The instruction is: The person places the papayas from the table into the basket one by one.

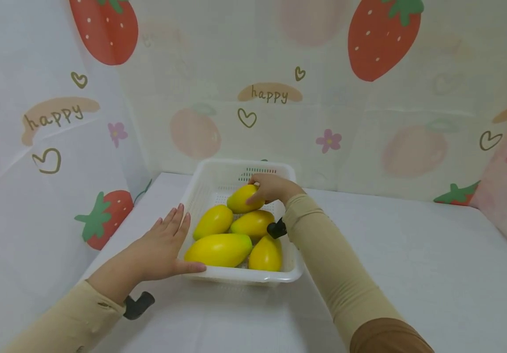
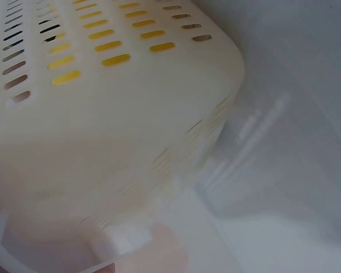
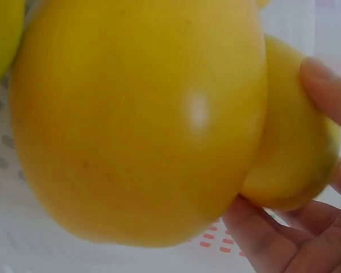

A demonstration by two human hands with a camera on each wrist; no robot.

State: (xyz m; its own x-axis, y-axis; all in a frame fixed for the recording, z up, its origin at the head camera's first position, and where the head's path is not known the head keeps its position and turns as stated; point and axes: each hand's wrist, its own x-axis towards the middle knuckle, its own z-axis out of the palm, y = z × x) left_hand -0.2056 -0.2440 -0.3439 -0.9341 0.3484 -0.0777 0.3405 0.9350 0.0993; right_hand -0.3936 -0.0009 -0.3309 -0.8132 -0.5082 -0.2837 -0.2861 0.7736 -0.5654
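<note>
Mangoes fill a white slotted basket (image 1: 200,184) that stands on the white table (image 1: 412,274), close to the back corner of the strawberry-printed backdrop (image 1: 368,108). There are five yellow fruits inside. The person's right hand (image 1: 272,188) reaches over the basket from the right side and grips the rear mango (image 1: 241,198), the one nearest the far wall of the basket; the fingers curl over its top and the thumb side presses its end. In the right wrist view the fingertips (image 3: 324,85) wrap this mango (image 3: 298,159) from behind, and another mango (image 3: 136,119) lies just in front of it, touching it. The left hand (image 1: 163,245) lies flat against the outside of the left wall of the basket, with straight fingers pointing away from the person and the thumb stretched along the front rim. It holds nothing, it only presses the wall. The left wrist view shows the basket wall (image 2: 113,131) very near, with yellow visible through the slots. Both sleeves are beige.
</note>
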